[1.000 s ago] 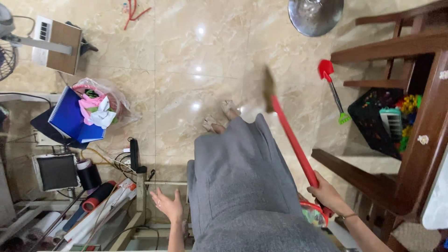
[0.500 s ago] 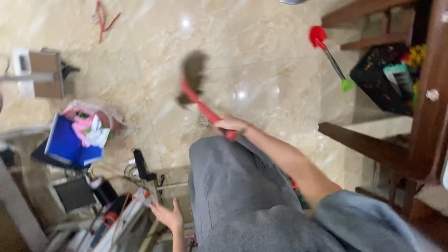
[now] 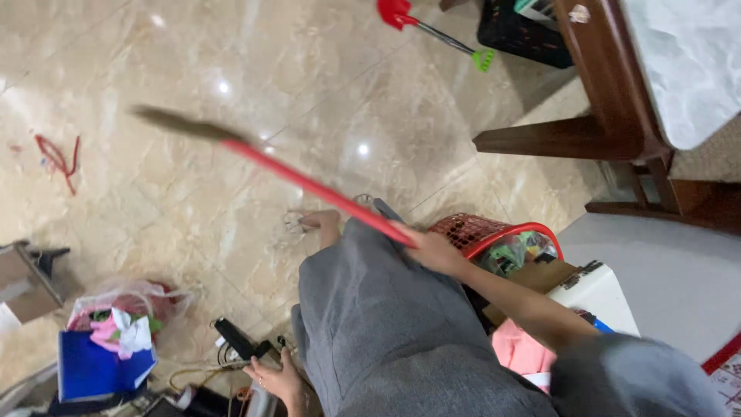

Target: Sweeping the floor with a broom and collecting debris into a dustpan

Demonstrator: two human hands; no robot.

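My right hand (image 3: 434,249) grips the end of a red-handled broom (image 3: 309,185). Its dark bristle head (image 3: 179,123) is blurred and reaches far out to the left over the beige marble floor (image 3: 324,85). My left hand (image 3: 276,380) hangs low by my grey skirt (image 3: 378,332), fingers apart and holding nothing, just above a black power strip (image 3: 239,342) and cables. My sandalled foot (image 3: 312,222) shows under the broom handle.
A red basket (image 3: 471,232) with clutter sits right of my hand, beside a white box (image 3: 590,289). A dark wooden table leg (image 3: 563,139) stands at the right. A red toy shovel (image 3: 432,27) lies at the top. A blue notebook (image 3: 96,369) and a bag lie lower left.
The broom head has swung further left across the floor. The view has tilted right, bringing the red basket and white box into sight. My left hand stays low and open.
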